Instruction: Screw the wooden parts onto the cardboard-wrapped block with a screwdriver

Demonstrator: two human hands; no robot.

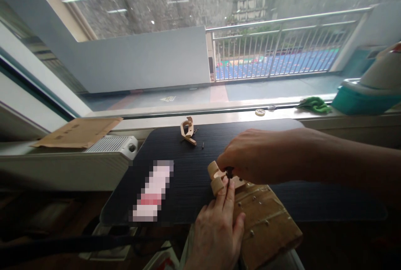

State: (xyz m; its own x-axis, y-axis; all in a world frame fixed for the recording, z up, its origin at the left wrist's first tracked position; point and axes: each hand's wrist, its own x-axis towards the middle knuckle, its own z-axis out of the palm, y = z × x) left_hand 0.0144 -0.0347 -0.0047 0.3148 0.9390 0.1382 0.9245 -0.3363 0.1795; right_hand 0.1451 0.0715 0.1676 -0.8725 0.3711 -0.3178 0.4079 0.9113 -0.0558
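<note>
My right hand [242, 155] is closed around a screwdriver, its handle mostly hidden in the fist. The dark collar of the screwdriver [229, 172] shows below the fingers, and its thin shaft points down at a pale wooden piece [217, 186] with rounded ends. My left hand [217, 224] lies with its fingers stretched out, the fingertips pressed on the wooden piece beside the shaft. Under the wooden piece is a brown taped box [266, 224] with several small metal bits on top. Whether the fingertips pinch a screw is hidden.
Farther back on the dark table [181, 182] lie a curved wooden part [188, 131] and a small screw [203, 145]. A blurred pink-white strip [153, 190] lies at left. The windowsill holds a tape roll [260, 112], a green cloth [315, 104] and a teal box [365, 97].
</note>
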